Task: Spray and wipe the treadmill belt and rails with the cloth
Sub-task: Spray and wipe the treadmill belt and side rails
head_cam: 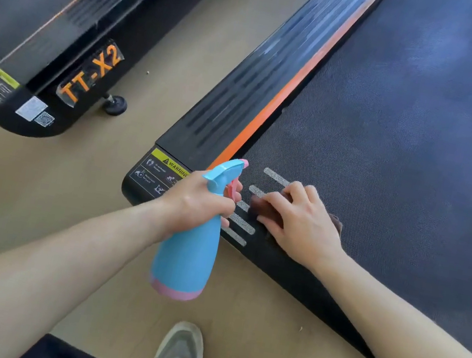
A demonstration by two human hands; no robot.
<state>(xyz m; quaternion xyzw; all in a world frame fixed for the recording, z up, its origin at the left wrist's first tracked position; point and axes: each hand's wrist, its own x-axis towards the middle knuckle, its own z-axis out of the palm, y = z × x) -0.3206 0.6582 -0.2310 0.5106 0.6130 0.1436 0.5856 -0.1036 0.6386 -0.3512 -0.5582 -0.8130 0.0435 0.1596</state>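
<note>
In the head view, the left hand [202, 201] sat just left of centre, its fingers wrapped round the neck of a blue and pink spray bottle [186, 255], with at least one finger at the pink trigger. The nozzle pointed up and right, toward the near corner of the treadmill belt [408, 140]. The bottle hung in the air above the edge where the belt met the floor [163, 49].

Just right of it, the right hand [299, 221] lay on the belt's near end with its fingers bent down over a dark brownish cloth [259, 206], gripping it and pressing it flat against the surface. The cloth covered part of the white stripes [276, 177] printed on the belt.

The left rail [243, 92], with its orange strip [295, 85], ran up and away from the hands toward the top of the frame. A second treadmill [61, 53] stood in the upper left.

The step in hand looked like wiping the belt's near corner, with spray at the ready. Pale patches showed farther up the belt, though whether they were wet or dusty could not be told. The next move would probably call for sweeping the cloth onward across the belt, then over to the rail, keeping the nozzle off the warning label [167, 170].
</note>
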